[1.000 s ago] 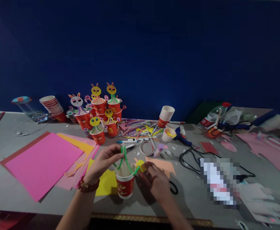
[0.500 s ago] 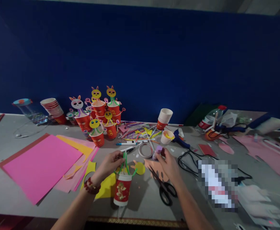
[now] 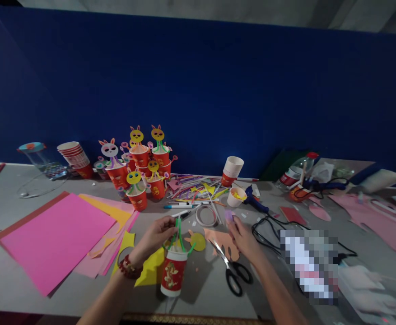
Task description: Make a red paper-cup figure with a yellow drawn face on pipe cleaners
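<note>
My left hand (image 3: 157, 234) is closed, its fingertips pinching the upper ends of green pipe cleaners (image 3: 179, 225). These rise from a red and white paper cup (image 3: 172, 273) with a gold figure, upright at the table's front. My right hand (image 3: 241, 235) is closed around a small purple cylinder (image 3: 229, 215), partly hidden by the fingers. Under that hand lie an orange paper cutout (image 3: 231, 249) and black-handled scissors (image 3: 232, 266), blades partly apart. Between the hands is a yellow paper disc (image 3: 198, 241) with orange ear shapes on its left.
Finished-looking rabbit-faced cups (image 3: 137, 198) stand back left. Pink paper sheets (image 3: 57, 239) cover the left side. Behind my hands lie a tape roll (image 3: 206, 215), markers (image 3: 180, 206) and loose pipe cleaners (image 3: 193, 187). A blue glue gun (image 3: 256, 201) and black cable (image 3: 265, 225) are at right.
My right hand and the purple cylinder have shifted slightly right, away from the tape roll. My left hand stays at the pipe cleaners. The whole view has moved a little.
</note>
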Demonstrator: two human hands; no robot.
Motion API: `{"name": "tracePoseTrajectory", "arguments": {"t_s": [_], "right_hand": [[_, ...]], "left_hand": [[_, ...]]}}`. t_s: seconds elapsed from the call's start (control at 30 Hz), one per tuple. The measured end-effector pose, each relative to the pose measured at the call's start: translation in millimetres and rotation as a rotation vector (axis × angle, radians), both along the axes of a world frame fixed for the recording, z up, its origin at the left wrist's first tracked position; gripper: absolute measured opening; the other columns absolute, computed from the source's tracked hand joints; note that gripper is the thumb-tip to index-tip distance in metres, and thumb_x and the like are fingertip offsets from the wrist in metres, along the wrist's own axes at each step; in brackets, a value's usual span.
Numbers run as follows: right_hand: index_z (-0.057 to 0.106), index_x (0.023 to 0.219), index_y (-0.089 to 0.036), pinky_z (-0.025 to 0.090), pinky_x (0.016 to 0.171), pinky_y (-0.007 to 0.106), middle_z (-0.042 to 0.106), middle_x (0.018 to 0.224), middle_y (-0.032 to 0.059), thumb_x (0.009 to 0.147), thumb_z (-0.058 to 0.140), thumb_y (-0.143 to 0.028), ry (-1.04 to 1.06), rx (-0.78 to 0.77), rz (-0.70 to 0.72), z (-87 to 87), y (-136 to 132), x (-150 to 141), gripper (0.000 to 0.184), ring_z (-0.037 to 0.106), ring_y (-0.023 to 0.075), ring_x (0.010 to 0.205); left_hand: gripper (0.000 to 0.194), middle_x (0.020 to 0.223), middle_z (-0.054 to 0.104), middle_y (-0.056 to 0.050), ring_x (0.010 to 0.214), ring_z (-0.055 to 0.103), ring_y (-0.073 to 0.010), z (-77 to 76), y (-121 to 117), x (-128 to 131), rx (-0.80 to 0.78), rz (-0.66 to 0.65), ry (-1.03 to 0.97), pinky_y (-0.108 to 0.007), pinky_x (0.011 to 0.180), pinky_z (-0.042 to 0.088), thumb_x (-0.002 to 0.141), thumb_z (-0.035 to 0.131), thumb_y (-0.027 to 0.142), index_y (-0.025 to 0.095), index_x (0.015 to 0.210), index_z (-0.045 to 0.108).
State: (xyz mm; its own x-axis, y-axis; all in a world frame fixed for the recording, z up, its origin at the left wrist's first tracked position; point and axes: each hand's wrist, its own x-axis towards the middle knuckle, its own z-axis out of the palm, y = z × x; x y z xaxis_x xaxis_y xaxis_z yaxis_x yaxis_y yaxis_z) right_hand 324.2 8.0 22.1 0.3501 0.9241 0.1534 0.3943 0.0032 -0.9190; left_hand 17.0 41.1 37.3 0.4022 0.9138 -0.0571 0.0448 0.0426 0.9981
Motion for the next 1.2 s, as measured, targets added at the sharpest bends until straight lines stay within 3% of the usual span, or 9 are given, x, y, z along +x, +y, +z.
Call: {"name": "tracePoseTrajectory", "arguments": {"t_s": [0.1,0.17,0.27,0.33,0.53,0.7,0.93,1.2], "right_hand": [[0.067,0.106,-0.024,0.048,0.053,0.03,0.076,0.08,0.0069,0.084,0.058,-0.057,-0.25,-0.097,0.079,5.6,-4.4,2.5,0.04,0.071,0.0263,0.068],[0.061,0.121,-0.022,0.049,0.061,0.034,0.077,0.102,0.0146,0.085,0.055,-0.057,-0.474,-0.201,0.068,12.0,-7.2,4.1,0.05,0.074,0.0325,0.086],[0.053,0.13,-0.022,0.046,0.059,0.034,0.077,0.105,0.0161,0.084,0.06,-0.049,-0.674,-0.339,0.054,23.0,-13.4,6.1,0.053,0.075,0.0355,0.083],[0.051,0.129,-0.023,0.046,0.059,0.033,0.078,0.101,0.0135,0.085,0.059,-0.038,-0.686,-0.35,0.077,29.8,-19.3,5.5,0.047,0.075,0.0335,0.079],[0.047,0.124,-0.025,0.054,0.073,0.036,0.075,0.107,0.0112,0.085,0.059,-0.037,-0.363,-0.136,0.217,45.8,-38.7,-17.9,0.043,0.075,0.0288,0.087],[0.056,0.116,-0.026,0.058,0.076,0.033,0.077,0.103,0.0079,0.087,0.065,-0.033,-0.098,-0.05,0.42,60.0,-48.5,-48.7,0.031,0.074,0.0246,0.087],[0.067,0.125,-0.029,0.057,0.09,0.038,0.076,0.112,0.0076,0.091,0.064,-0.029,-0.347,0.263,0.384,66.8,-51.7,-71.5,0.034,0.072,0.0267,0.097],[0.067,0.127,-0.03,0.056,0.091,0.04,0.075,0.114,0.0074,0.094,0.06,-0.024,-0.43,0.347,0.473,69.3,-45.1,-68.5,0.034,0.069,0.0262,0.106]], "left_hand": [[0.035,0.068,0.05,0.004,0.062,0.047,-0.0113,-0.1,-0.6,0.8,0.005,0.006,0.001,-0.022,0.058,0.037,0.08,0.072,0.049,0.017,0.083,0.059],[0.034,0.069,0.051,0.003,0.063,0.047,-0.0114,0.1,-1.2,1.2,0.01,0.004,0.0,-0.022,0.059,0.037,0.08,0.072,0.048,0.017,0.083,0.059],[0.032,0.071,0.052,0.003,0.065,0.048,-0.0118,2.9,-2.8,1.7,0.02,0.001,-0.003,-0.022,0.06,0.037,0.082,0.07,0.046,0.016,0.085,0.059],[0.03,0.072,0.053,0.002,0.066,0.049,-0.0123,7.8,-5.1,2.4,0.036,0.004,-0.003,-0.023,0.061,0.038,0.084,0.069,0.044,0.016,0.086,0.06],[0.019,0.076,0.062,-0.001,0.071,0.055,-0.0151,31.5,-18.4,9.4,0.163,0.017,0.114,-0.024,0.065,0.041,0.086,0.066,0.035,0.016,0.087,0.065],[0.017,0.085,0.07,-0.004,0.078,0.063,-0.0184,41.3,-27.6,16.1,0.227,0.033,0.153,-0.025,0.069,0.046,0.087,0.064,0.031,0.017,0.094,0.069],[0.015,0.087,0.072,-0.005,0.077,0.064,-0.0182,49.8,-35.1,22.8,0.322,0.065,0.177,-0.025,0.068,0.047,0.088,0.066,0.029,0.018,0.095,0.072],[0.015,0.088,0.072,-0.006,0.081,0.064,-0.0196,59.7,-36.7,26.8,0.332,-0.003,0.133,-0.026,0.072,0.047,0.09,0.064,0.027,0.018,0.094,0.075]]}}
